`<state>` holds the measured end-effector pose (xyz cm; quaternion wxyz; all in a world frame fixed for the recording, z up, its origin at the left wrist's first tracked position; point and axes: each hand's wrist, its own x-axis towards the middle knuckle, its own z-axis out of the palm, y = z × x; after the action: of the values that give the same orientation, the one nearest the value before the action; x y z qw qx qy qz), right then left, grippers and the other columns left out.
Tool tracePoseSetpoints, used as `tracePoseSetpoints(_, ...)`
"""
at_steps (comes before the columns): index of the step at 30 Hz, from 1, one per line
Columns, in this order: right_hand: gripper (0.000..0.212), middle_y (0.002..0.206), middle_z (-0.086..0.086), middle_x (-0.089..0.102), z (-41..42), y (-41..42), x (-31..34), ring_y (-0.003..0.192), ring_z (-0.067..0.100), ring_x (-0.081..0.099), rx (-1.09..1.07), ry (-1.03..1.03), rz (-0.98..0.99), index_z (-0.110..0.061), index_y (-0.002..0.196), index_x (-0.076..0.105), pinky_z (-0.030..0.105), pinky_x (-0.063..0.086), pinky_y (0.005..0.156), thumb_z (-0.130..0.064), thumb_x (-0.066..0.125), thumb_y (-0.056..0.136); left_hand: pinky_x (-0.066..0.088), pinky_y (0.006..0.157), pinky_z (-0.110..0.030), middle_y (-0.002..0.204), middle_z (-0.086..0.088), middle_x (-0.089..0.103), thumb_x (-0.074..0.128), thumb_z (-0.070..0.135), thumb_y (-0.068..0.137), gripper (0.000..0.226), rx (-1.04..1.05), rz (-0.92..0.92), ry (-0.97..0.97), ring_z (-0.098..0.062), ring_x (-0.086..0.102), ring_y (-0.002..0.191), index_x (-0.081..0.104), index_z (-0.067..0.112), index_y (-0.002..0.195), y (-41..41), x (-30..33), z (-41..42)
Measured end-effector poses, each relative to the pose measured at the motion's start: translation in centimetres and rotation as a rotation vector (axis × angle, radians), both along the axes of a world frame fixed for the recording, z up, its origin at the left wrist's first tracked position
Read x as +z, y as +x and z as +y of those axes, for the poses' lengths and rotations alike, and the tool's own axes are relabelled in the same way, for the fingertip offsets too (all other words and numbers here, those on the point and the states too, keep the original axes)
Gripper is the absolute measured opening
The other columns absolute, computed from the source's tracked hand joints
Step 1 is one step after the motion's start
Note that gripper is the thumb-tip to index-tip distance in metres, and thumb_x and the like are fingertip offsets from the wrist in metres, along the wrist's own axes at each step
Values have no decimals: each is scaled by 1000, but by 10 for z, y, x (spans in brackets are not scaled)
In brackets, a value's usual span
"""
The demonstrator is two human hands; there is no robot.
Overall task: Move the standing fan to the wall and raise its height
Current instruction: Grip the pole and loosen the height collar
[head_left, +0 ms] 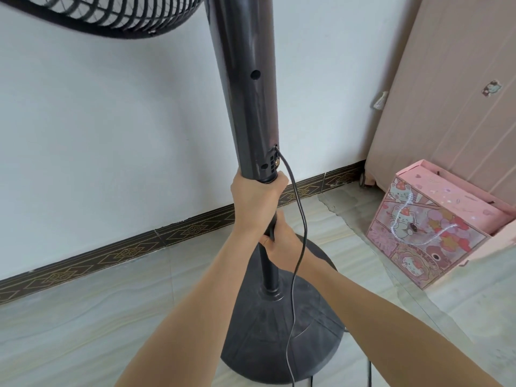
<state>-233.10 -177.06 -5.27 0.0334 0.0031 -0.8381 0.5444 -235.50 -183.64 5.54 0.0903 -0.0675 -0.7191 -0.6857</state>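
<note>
The black standing fan's thick upper column [245,88] rises through the middle of the view, with its grille [111,15] at the top left. Its round base [282,328] stands on the floor close to the white wall [97,121]. My left hand [255,201] is wrapped around the pole just under the column's lower end. Below it, my right hand [280,240] grips the thin lower pole [269,270] at a collar. A black power cord [298,233] hangs from the column down past the base.
A pink cartoon-cat gift bag [435,236] stands on the floor at the right, in front of a pink-beige cabinet [452,79]. A dark patterned skirting [125,252] runs along the foot of the wall. The floor is pale tile.
</note>
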Motion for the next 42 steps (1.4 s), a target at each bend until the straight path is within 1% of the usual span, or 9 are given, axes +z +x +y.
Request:
tracePoseSetpoints(6,41,100,4,62,9,-5,7,94,20,59,27,-117,-30,-16,107,49,34,50,85,-25,71,74,48,53,-12,64,14,68,78,15,62,19,-294,-94,-78,1,64,62,66,21,75,-12,6,-26)
tracePoseSetpoints(11,48,105,5,64,0,-9,-5,95,19,61,-24,-208,-124,-11,113,55,29,51,84,-20,77,71,51,70,-13,96,11,73,72,17,68,31,-695,-149,-173,-8,66,95,67,24,98,-29,8,-46)
tracePoseSetpoints(14,31,98,16,68,-8,-12,-17,89,26,65,-134,-216,-181,-4,97,61,33,54,79,-19,74,73,50,72,-13,95,12,73,73,17,66,36,-675,-97,-217,-9,65,97,65,16,102,-31,7,-37)
tracePoseSetpoints(19,18,71,12,62,-14,-12,-23,61,21,59,-257,-188,-87,-17,69,53,23,49,52,-14,70,73,47,53,-9,62,22,67,75,7,68,23,-316,-33,-104,5,63,67,65,27,75,-21,-9,-23)
tracePoseSetpoints(31,22,84,7,61,-16,-9,-18,77,18,58,-232,-170,-120,-11,92,54,21,47,64,-14,70,77,43,52,-8,69,7,64,72,17,70,26,-13,31,-65,-5,61,64,64,8,93,-5,-15,-4)
tracePoseSetpoints(33,13,78,-1,59,-16,-6,-15,71,10,56,-206,-180,-97,-19,81,54,20,45,66,-11,65,81,44,55,-8,74,3,65,71,17,71,30,11,60,-47,-8,62,68,62,7,98,-2,-16,-2)
tracePoseSetpoints(35,32,70,-13,55,-16,-3,-12,64,0,51,-185,-197,-58,-34,70,48,14,41,62,-7,60,82,44,56,-7,77,4,65,71,18,71,34,38,71,-29,-4,61,68,61,8,102,1,-15,2)
tracePoseSetpoints(38,23,76,-1,59,-14,-5,-11,69,13,56,-201,-201,-97,-25,73,51,21,44,64,-7,65,78,45,53,-10,69,9,64,73,19,67,30,-42,15,-40,0,60,60,63,12,94,0,-11,-5)
tracePoseSetpoints(42,21,79,6,62,-11,-10,-17,70,17,60,-165,-199,-167,-10,84,57,19,46,62,-19,72,73,52,69,-19,83,14,72,76,23,62,22,-557,-37,-197,-4,66,81,69,33,80,-24,7,-36)
